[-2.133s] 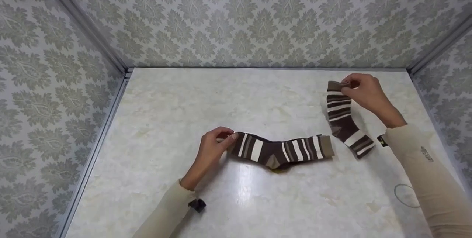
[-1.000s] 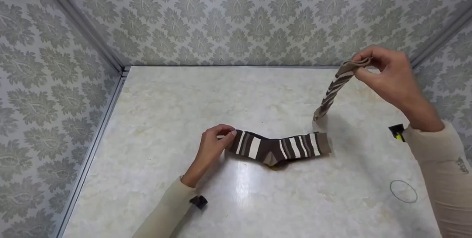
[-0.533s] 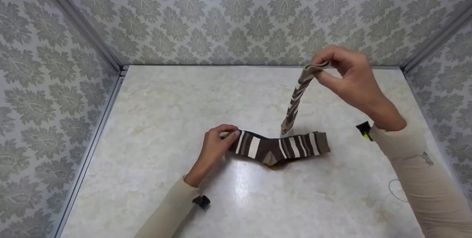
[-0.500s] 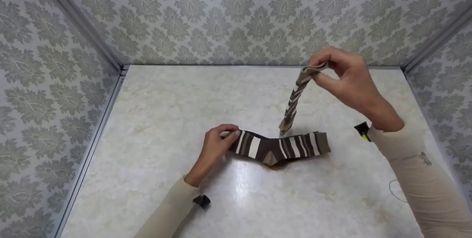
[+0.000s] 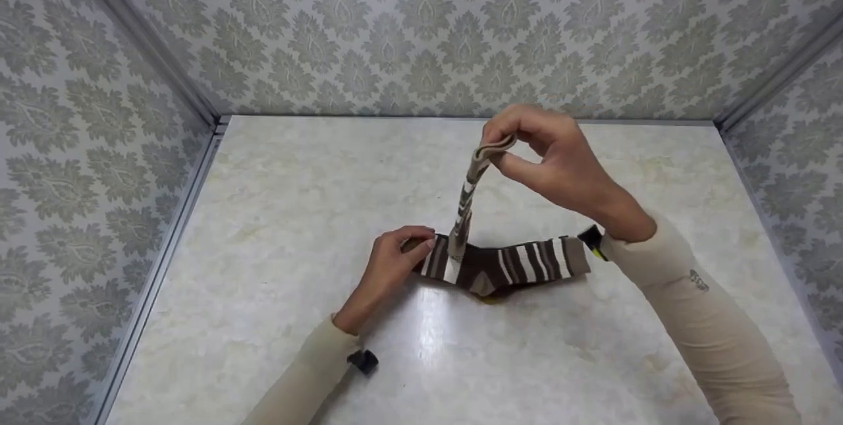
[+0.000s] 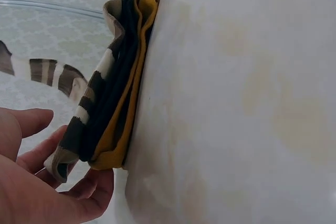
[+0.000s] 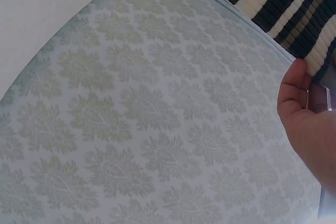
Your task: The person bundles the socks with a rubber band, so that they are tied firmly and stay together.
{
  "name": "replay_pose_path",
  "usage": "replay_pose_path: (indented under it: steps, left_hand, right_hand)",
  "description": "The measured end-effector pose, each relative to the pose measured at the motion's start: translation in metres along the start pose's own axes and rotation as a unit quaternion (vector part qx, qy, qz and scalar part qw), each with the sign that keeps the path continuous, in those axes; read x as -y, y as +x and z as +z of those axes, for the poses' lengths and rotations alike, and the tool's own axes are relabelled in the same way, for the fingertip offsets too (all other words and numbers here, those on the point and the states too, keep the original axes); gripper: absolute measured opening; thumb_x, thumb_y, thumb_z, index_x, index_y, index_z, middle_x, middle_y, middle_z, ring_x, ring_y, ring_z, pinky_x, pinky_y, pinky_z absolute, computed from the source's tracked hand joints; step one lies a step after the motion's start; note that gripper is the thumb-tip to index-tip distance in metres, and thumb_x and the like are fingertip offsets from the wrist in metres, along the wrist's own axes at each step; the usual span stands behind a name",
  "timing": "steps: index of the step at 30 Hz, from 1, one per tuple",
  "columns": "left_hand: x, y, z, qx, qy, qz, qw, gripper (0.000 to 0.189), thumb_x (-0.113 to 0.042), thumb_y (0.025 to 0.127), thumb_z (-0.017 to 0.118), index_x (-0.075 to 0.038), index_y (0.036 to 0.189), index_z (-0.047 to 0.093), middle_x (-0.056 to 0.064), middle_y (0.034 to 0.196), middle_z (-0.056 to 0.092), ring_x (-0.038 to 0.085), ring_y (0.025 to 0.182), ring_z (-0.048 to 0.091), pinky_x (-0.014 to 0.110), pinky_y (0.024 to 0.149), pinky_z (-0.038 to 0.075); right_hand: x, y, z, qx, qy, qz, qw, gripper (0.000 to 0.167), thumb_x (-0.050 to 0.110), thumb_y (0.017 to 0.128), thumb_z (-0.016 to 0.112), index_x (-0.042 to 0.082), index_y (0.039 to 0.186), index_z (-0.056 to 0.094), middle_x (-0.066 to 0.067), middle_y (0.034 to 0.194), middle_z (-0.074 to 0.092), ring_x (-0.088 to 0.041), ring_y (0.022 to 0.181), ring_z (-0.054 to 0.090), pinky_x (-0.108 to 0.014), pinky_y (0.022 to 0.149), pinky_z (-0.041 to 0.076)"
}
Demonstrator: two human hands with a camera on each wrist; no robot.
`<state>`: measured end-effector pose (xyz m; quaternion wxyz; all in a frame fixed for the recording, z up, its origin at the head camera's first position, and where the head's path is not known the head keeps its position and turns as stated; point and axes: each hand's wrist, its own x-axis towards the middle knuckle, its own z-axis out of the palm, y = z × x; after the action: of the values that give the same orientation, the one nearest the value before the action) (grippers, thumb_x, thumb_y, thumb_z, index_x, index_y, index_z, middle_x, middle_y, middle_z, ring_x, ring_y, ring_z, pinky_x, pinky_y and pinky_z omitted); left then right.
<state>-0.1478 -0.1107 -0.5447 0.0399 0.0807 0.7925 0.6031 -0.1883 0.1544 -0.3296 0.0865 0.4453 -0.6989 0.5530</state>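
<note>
Sock stack (image 5: 540,260): on the desk (image 5: 296,181), laid crosswise in front of the person, several socks one on another.
Hanging sock (image 5: 469,194): above the stack's left part, lower end over it; whether the two touch I can't tell from here.
Hands: left hand (image 5: 392,260) at the stack's left end, fingers around it; right hand (image 5: 550,161) higher and farther back, at the hanging sock's top end.
Back wall (image 5: 428,36): behind the desk, along its far edge.
Side walls (image 5: 53,181): one left of the desk, one right.
</note>
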Motion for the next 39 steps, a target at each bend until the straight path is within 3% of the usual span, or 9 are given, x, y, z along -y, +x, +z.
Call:
replay_pose_path:
  steps: [7, 12, 14, 18, 21, 26, 29, 34, 39]
  left_hand:
    - [0.002, -0.001, -0.002, 0.006, 0.003, -0.009, 0.9999, 0.028, -0.018, 0.112, 0.066, -0.001, 0.132, 0.077, 0.012, 0.13, 0.077, 0.025, 0.124, 0.071, 0.043, 0.107, 0.056]
    - [0.007, -0.003, -0.003, 0.03, 0.011, -0.005, 0.9995, 0.03, -0.014, 0.116, 0.054, 0.003, 0.134, 0.072, 0.013, 0.112, 0.075, 0.021, 0.097, 0.069, 0.037, 0.087, 0.057]
    - [0.009, -0.003, -0.003, 0.037, 0.006, 0.002, 0.9993, 0.029, -0.011, 0.116, 0.052, 0.004, 0.131, 0.071, 0.012, 0.109, 0.073, 0.019, 0.095, 0.066, 0.034, 0.085, 0.054]
    - [0.012, -0.002, -0.002, 0.042, -0.022, 0.018, 0.9987, 0.027, -0.006, 0.114, 0.054, 0.008, 0.131, 0.069, 0.017, 0.123, 0.074, 0.023, 0.117, 0.069, 0.034, 0.101, 0.055]
    - [0.012, -0.002, -0.001, 0.044, -0.059, 0.008, 0.9973, 0.027, 0.001, 0.109, 0.058, 0.01, 0.133, 0.069, 0.022, 0.133, 0.072, 0.033, 0.132, 0.068, 0.039, 0.111, 0.054]
    - [0.01, -0.002, 0.001, 0.035, -0.09, -0.012, 0.9953, 0.014, 0.007, 0.104, 0.067, 0.005, 0.116, 0.074, 0.02, 0.136, 0.069, 0.035, 0.134, 0.067, 0.034, 0.107, 0.055]
    - [0.011, -0.002, 0.001, 0.036, -0.101, -0.008, 0.9942, 0.004, 0.007, 0.105, 0.068, 0.005, 0.108, 0.071, 0.022, 0.137, 0.067, 0.036, 0.134, 0.066, 0.029, 0.104, 0.056]
    - [0.011, -0.002, -0.002, 0.039, -0.096, -0.008, 0.9946, 0.008, 0.001, 0.107, 0.069, 0.009, 0.109, 0.069, 0.023, 0.137, 0.068, 0.035, 0.135, 0.066, 0.027, 0.105, 0.055]
    - [0.011, -0.002, -0.004, 0.033, -0.076, -0.014, 0.9965, 0.01, -0.002, 0.108, 0.069, 0.008, 0.109, 0.071, 0.02, 0.136, 0.07, 0.033, 0.135, 0.066, 0.035, 0.11, 0.053]
  right_hand:
    - [0.001, 0.018, 0.026, 0.034, 0.022, -0.023, 0.9989, 0.01, -0.012, 0.1, 0.068, -0.004, 0.104, 0.072, -0.011, 0.108, 0.073, -0.025, 0.098, 0.07, -0.037, 0.092, 0.06]
    - [0.001, 0.026, 0.041, 0.051, 0.044, -0.028, 0.9974, 0.009, -0.011, 0.1, 0.069, -0.004, 0.105, 0.073, -0.012, 0.108, 0.073, -0.025, 0.099, 0.07, -0.035, 0.09, 0.06]
    - [0.0, 0.027, 0.045, 0.048, 0.062, -0.027, 0.9966, 0.009, -0.012, 0.099, 0.07, -0.006, 0.105, 0.072, -0.013, 0.108, 0.073, -0.026, 0.1, 0.069, -0.035, 0.089, 0.06]
    - [0.0, 0.026, 0.049, 0.042, 0.102, -0.022, 0.9937, 0.007, -0.014, 0.098, 0.071, -0.009, 0.104, 0.071, -0.017, 0.108, 0.073, -0.03, 0.104, 0.069, -0.036, 0.09, 0.06]
    - [-0.001, 0.024, 0.049, 0.043, 0.125, -0.019, 0.9911, 0.007, -0.014, 0.098, 0.071, -0.011, 0.104, 0.07, -0.02, 0.109, 0.073, -0.032, 0.107, 0.069, -0.039, 0.093, 0.061]
    - [-0.007, 0.015, 0.039, 0.045, 0.128, -0.004, 0.9908, 0.007, -0.014, 0.099, 0.071, -0.01, 0.104, 0.07, -0.022, 0.113, 0.073, -0.034, 0.111, 0.069, -0.04, 0.096, 0.06]
    - [-0.012, 0.003, 0.026, 0.045, 0.109, 0.011, 0.9929, 0.008, -0.013, 0.099, 0.072, -0.008, 0.105, 0.073, -0.023, 0.117, 0.072, -0.036, 0.113, 0.068, -0.039, 0.096, 0.06]
    - [-0.02, -0.019, -0.004, 0.063, 0.05, 0.032, 0.9962, 0.017, -0.013, 0.098, 0.075, 0.0, 0.108, 0.078, -0.02, 0.127, 0.069, -0.033, 0.12, 0.064, -0.034, 0.094, 0.056]
    - [-0.026, -0.041, -0.031, 0.089, 0.017, 0.063, 0.9939, 0.025, -0.016, 0.096, 0.074, 0.003, 0.11, 0.082, -0.02, 0.131, 0.062, -0.029, 0.124, 0.058, -0.031, 0.095, 0.054]
